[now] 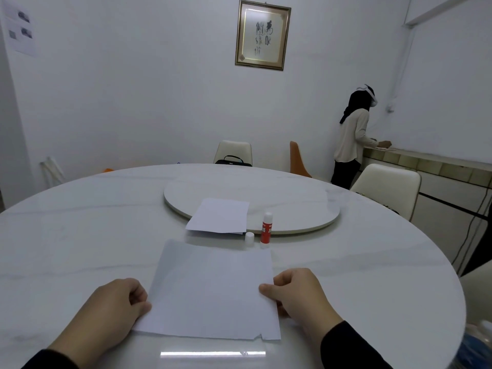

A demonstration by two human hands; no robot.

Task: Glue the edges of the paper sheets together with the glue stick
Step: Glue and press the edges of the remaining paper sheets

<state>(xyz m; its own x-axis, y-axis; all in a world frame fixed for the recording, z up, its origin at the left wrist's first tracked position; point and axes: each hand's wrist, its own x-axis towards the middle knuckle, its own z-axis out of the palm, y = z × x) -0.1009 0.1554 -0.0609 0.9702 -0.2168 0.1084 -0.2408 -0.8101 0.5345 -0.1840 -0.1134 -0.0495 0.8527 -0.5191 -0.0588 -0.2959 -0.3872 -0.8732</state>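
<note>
Head view: both hands at the near paper sheet on the round table, left hand with curled fingers pinching its left edge, right hand with thumb on top pinching its right edge. Farther off, uncapped glue stick upright beside its cap, second sheet stack half on the turntable. Risks, as a guess: crooked seam from misaligned edges, glue drying while exposed, stick toppling on a careless reach.
</note>
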